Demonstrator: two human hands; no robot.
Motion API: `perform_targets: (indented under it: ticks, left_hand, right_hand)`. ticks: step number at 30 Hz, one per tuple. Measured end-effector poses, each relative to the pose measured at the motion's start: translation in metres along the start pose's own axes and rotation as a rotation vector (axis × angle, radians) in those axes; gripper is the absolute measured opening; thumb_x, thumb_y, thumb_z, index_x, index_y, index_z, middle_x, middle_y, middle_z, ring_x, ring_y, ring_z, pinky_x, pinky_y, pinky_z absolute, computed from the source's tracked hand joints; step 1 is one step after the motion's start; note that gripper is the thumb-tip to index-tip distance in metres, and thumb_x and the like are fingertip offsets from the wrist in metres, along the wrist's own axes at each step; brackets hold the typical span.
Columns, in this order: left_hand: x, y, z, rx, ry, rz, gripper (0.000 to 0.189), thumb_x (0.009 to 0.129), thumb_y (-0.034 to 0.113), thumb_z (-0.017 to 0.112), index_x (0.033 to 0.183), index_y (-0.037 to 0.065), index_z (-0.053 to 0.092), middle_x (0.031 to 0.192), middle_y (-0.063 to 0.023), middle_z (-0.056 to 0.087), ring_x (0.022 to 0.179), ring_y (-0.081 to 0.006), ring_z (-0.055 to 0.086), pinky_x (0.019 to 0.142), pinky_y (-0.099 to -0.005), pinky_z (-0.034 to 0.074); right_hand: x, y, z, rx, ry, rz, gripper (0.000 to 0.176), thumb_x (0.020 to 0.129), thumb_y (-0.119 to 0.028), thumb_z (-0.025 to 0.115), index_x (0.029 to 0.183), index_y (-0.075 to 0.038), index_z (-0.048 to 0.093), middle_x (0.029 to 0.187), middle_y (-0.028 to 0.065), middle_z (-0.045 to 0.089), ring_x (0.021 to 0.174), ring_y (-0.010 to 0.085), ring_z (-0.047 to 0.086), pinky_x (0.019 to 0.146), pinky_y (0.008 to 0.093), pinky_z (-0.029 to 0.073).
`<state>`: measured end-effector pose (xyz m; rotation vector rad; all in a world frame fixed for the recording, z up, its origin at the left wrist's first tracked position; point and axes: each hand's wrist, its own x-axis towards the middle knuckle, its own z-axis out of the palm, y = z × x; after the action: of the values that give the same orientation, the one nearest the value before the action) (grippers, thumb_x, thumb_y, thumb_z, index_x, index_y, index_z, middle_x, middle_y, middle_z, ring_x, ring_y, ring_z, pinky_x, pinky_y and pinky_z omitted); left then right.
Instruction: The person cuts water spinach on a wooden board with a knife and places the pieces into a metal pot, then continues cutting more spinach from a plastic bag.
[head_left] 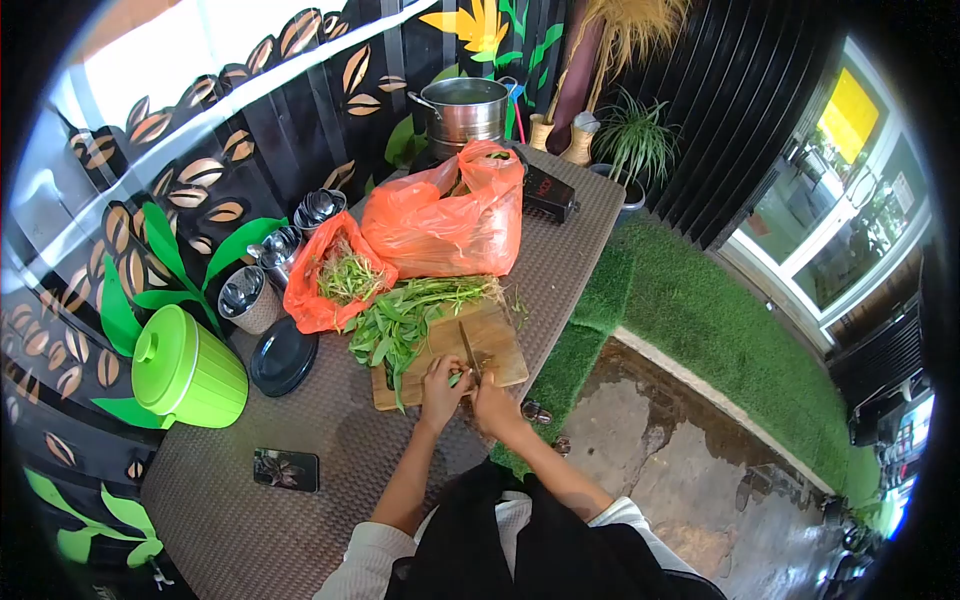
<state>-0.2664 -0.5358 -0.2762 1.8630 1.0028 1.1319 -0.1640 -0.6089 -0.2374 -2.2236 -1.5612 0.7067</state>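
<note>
My right hand (494, 404) is closed around the handle of a knife (468, 347), its blade pointing away from me over a wooden cutting board (503, 356). Beside it, my left hand (442, 388) has its fingers closed on a small piece of leafy greens, partly hidden by the fingers. A heap of long-stemmed leafy greens (385, 325) lies across the board's far left side and onto the table. Behind the heap stands a small open orange plastic bag (306, 308) with stems and trimmings (350, 275) in it.
A larger full orange bag (445, 228) stands farther back, before a steel pot (465, 110) and a black stove (548, 192). To the left are cutlery holders (252, 303), dark plates (284, 360), a green lidded bucket (195, 370) and a phone (286, 469) on the woven table (340, 540).
</note>
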Motion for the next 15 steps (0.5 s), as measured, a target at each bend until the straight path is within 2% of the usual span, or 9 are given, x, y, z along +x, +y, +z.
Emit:
perform_targets:
  ticks: [2, 5, 7, 11, 13, 14, 15]
  left_hand:
    - [-0.001, -0.002, 0.002, 0.008, 0.005, 0.009, 0.021, 0.077, -0.004, 0.066, 0.094, -0.003, 0.054, 0.087, -0.0106, 0.059, 0.079, -0.0180, 0.062, 0.070, -0.0282, 0.050]
    - [-0.002, -0.008, 0.003, -0.019, -0.002, -0.005, 0.019, 0.077, -0.003, 0.066, 0.092, -0.003, 0.054, 0.088, -0.0108, 0.059, 0.079, -0.0178, 0.062, 0.070, -0.0283, 0.050]
    - [-0.002, -0.008, 0.002, -0.004, -0.028, -0.032, 0.017, 0.079, 0.005, 0.068, 0.090, 0.001, 0.056, 0.087, -0.0117, 0.058, 0.080, -0.0228, 0.061, 0.069, -0.0337, 0.050]
    - [0.001, -0.004, 0.009, -0.031, -0.041, 0.011, 0.015, 0.079, 0.007, 0.069, 0.089, 0.003, 0.059, 0.085, -0.0098, 0.059, 0.078, -0.0228, 0.061, 0.072, -0.0347, 0.048]
    - [0.002, 0.003, 0.011, -0.110, 0.014, -0.108, 0.012, 0.078, 0.008, 0.070, 0.085, 0.002, 0.063, 0.083, -0.0084, 0.061, 0.080, -0.0239, 0.058, 0.076, -0.0359, 0.046]
    - [0.004, 0.005, 0.008, -0.109, 0.013, -0.109, 0.012, 0.078, 0.008, 0.070, 0.085, 0.002, 0.063, 0.083, -0.0084, 0.061, 0.080, -0.0239, 0.058, 0.076, -0.0359, 0.046]
    - [0.005, 0.004, 0.005, 0.061, 0.039, 0.008, 0.013, 0.075, 0.007, 0.072, 0.084, 0.002, 0.065, 0.083, -0.0086, 0.061, 0.081, -0.0239, 0.057, 0.074, -0.0352, 0.046]
  right_hand:
    - [-0.007, -0.006, 0.002, -0.052, 0.008, 0.055, 0.033, 0.093, -0.028, 0.044, 0.109, 0.001, 0.038, 0.084, 0.0266, 0.064, 0.078, 0.0424, 0.065, 0.068, 0.0503, 0.052]
    - [-0.005, -0.006, 0.001, -0.057, 0.076, 0.014, 0.030, 0.093, -0.025, 0.044, 0.104, 0.003, 0.038, 0.079, 0.0302, 0.062, 0.076, 0.0446, 0.063, 0.065, 0.0522, 0.050]
    - [0.004, 0.003, -0.007, -0.031, 0.094, 0.051, 0.029, 0.093, -0.025, 0.043, 0.104, 0.002, 0.038, 0.077, 0.0288, 0.062, 0.073, 0.0441, 0.063, 0.064, 0.0525, 0.050]
    - [0.007, 0.018, -0.016, -0.029, 0.053, -0.034, 0.030, 0.094, -0.026, 0.041, 0.103, 0.003, 0.037, 0.074, 0.0285, 0.062, 0.072, 0.0465, 0.062, 0.063, 0.0528, 0.050]
    - [0.004, 0.015, -0.018, -0.001, 0.043, -0.033, 0.030, 0.094, -0.026, 0.041, 0.103, 0.003, 0.037, 0.075, 0.0287, 0.062, 0.072, 0.0473, 0.062, 0.064, 0.0530, 0.050]
    - [0.001, 0.014, -0.018, 0.024, 0.032, -0.032, 0.030, 0.095, -0.025, 0.040, 0.103, 0.003, 0.037, 0.075, 0.0289, 0.062, 0.072, 0.0481, 0.061, 0.064, 0.0531, 0.049]
    - [-0.002, 0.011, -0.018, 0.025, 0.030, -0.032, 0.030, 0.095, -0.025, 0.040, 0.103, 0.003, 0.037, 0.075, 0.0289, 0.062, 0.072, 0.0481, 0.061, 0.064, 0.0531, 0.049]
